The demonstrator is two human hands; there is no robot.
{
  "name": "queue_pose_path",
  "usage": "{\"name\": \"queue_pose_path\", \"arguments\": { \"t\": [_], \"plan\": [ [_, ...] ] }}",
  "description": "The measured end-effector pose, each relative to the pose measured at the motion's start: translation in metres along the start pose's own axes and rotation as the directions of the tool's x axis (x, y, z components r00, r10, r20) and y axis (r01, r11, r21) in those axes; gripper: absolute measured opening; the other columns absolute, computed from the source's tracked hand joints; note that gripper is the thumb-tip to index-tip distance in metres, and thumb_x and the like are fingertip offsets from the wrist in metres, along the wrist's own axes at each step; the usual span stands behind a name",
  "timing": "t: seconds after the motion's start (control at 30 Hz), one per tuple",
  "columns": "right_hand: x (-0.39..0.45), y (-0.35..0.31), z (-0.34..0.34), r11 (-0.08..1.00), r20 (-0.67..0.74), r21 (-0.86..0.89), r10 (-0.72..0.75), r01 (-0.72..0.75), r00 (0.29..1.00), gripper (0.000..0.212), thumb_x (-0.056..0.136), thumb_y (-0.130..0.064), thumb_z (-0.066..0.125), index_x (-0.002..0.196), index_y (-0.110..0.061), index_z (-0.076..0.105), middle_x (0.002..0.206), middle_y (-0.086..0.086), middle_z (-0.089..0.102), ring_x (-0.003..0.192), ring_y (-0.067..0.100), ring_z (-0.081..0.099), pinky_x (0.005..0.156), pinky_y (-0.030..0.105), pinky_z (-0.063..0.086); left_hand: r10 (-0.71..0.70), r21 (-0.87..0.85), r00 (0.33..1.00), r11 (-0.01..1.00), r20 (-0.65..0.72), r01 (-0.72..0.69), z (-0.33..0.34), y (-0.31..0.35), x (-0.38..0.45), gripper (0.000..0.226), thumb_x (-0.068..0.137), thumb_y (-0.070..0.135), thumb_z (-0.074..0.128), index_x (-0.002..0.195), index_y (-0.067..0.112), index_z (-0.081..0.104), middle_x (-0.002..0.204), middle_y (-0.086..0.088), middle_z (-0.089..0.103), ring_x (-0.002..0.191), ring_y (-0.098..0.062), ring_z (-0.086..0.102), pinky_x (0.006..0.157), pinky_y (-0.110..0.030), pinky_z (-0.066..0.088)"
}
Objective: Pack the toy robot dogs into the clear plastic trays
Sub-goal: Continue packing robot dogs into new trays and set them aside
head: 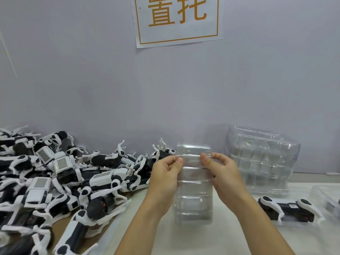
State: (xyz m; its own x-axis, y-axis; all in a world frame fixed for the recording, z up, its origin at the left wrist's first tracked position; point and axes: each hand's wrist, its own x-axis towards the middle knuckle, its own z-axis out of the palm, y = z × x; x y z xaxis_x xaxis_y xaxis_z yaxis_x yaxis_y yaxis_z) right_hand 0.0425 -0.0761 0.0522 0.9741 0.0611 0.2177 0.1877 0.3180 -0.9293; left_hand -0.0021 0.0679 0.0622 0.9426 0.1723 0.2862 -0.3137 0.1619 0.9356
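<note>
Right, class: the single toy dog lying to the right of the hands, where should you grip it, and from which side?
Grip the lone toy dog around its black body, between the white leg pairs, coming from above. It lies lengthwise on the table, and the thin white legs at each end look fragile to hold.

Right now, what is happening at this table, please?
A person is holding one clear plastic tray up in front of them, the left hand and right hand pinching its upper edge. No toy is in it yet. A big pile of toy robot dogs waits on the left. A stack of empty trays leans against the wall on the right, and in front of it one dog already lies in a tray.
</note>
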Motion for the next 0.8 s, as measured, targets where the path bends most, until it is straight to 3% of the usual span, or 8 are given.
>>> {"name": "queue_pose_path", "arguments": {
  "t": [0.1, 0.2, 0.3, 0.4, 0.5, 0.57, 0.7, 0.8],
  "plan": [
    [-0.001, -0.003, -0.005, 0.999, 0.057, 0.009, 0.045, -0.046, 0.997, 0.065, 0.063, -0.038, 0.083, 0.110, 0.002, 0.064, 0.113, 0.031, 0.066, 0.093, 0.036, 0.063, 0.099, 0.061, 0.047, 0.013, 0.040, 0.999, 0.999, 0.033, -0.014, -0.004, 0.001, -0.002, 0.025, 0.103, 0.012, 0.049, 0.101, 0.004, 0.072, 0.098, -0.026, 0.072, 0.091, -0.036, 0.071, 0.088, -0.055, 0.057],
    [-0.002, -0.006, -0.009, 0.999, 0.130, -0.018, 0.033, -0.031, 0.991, 0.063, 0.065, -0.040, 0.083, 0.102, 0.009, 0.068, 0.099, 0.039, 0.060, 0.088, 0.039, 0.058, 0.094, 0.056, 0.050, 0.043, 0.095, 0.997, 0.994, 0.059, -0.049, -0.007, 0.001, -0.003, 0.021, 0.102, 0.015, 0.053, 0.097, 0.006, 0.071, 0.096, -0.039, 0.063, 0.084, -0.035, 0.064, 0.087, -0.061, 0.052],
    [-0.002, -0.006, -0.012, 0.997, 0.168, -0.078, -0.010, 0.023, 0.986, 0.056, 0.064, -0.045, 0.081, 0.093, 0.002, 0.074, 0.095, 0.028, 0.069, 0.088, 0.044, 0.063, 0.089, 0.052, 0.051, 0.058, 0.115, 0.993, 0.991, 0.100, -0.069, -0.009, 0.001, -0.002, 0.015, 0.099, 0.015, 0.059, 0.099, 0.006, 0.071, 0.098, -0.041, 0.061, 0.084, -0.035, 0.061, 0.087, -0.064, 0.050],
    [-0.003, -0.009, -0.012, 0.990, 0.194, -0.126, -0.038, 0.063, 0.980, 0.046, 0.067, -0.047, 0.077, 0.091, -0.008, 0.078, 0.095, 0.020, 0.074, 0.092, 0.036, 0.070, 0.092, 0.049, 0.052, 0.033, 0.133, 0.983, 0.989, 0.179, -0.057, -0.010, 0.002, 0.001, 0.015, 0.089, 0.017, 0.068, 0.101, 0.020, 0.076, 0.097, -0.017, 0.075, 0.085, -0.026, 0.070, 0.080, -0.045, 0.058],
    [-0.004, -0.011, -0.014, 0.982, 0.231, -0.168, -0.043, 0.083, 0.972, 0.044, 0.072, -0.046, 0.077, 0.092, -0.006, 0.078, 0.096, 0.022, 0.074, 0.096, 0.044, 0.069, 0.097, 0.056, 0.050, 0.010, 0.195, 0.980, 0.979, 0.199, -0.049, -0.010, 0.001, 0.001, 0.024, 0.089, 0.010, 0.069, 0.097, 0.031, 0.077, 0.092, -0.007, 0.078, 0.082, -0.015, 0.073, 0.068, -0.027, 0.057],
    [-0.004, -0.011, -0.014, 0.980, 0.220, -0.178, -0.044, 0.085, 0.975, 0.041, 0.073, -0.043, 0.076, 0.092, -0.007, 0.078, 0.095, 0.023, 0.073, 0.095, 0.046, 0.067, 0.096, 0.056, 0.050, 0.021, 0.215, 0.981, 0.975, 0.192, -0.062, -0.009, 0.001, 0.001, 0.024, 0.093, 0.008, 0.066, 0.101, 0.028, 0.077, 0.094, -0.009, 0.077, 0.088, -0.023, 0.074, 0.073, -0.035, 0.060],
    [-0.005, -0.011, -0.011, 0.980, 0.175, -0.179, -0.055, 0.087, 0.983, 0.030, 0.077, -0.037, 0.075, 0.087, -0.009, 0.079, 0.089, 0.021, 0.074, 0.082, 0.034, 0.069, 0.081, 0.043, 0.055, 0.060, 0.226, 0.982, 0.969, 0.177, -0.100, -0.008, 0.005, -0.001, 0.021, 0.097, 0.012, 0.061, 0.108, 0.023, 0.075, 0.098, -0.020, 0.075, 0.101, -0.050, 0.064, 0.091, -0.059, 0.054],
    [-0.005, -0.013, -0.009, 0.981, 0.143, -0.174, -0.059, 0.083, 0.988, 0.026, 0.077, -0.036, 0.075, 0.086, -0.012, 0.080, 0.090, 0.023, 0.073, 0.076, 0.032, 0.066, 0.079, 0.041, 0.054, 0.076, 0.271, 0.984, 0.955, 0.158, -0.118, -0.009, 0.009, -0.001, 0.024, 0.098, 0.006, 0.058, 0.106, 0.020, 0.075, 0.094, -0.015, 0.076, 0.095, -0.043, 0.069, 0.089, -0.056, 0.055]
  ]
}}
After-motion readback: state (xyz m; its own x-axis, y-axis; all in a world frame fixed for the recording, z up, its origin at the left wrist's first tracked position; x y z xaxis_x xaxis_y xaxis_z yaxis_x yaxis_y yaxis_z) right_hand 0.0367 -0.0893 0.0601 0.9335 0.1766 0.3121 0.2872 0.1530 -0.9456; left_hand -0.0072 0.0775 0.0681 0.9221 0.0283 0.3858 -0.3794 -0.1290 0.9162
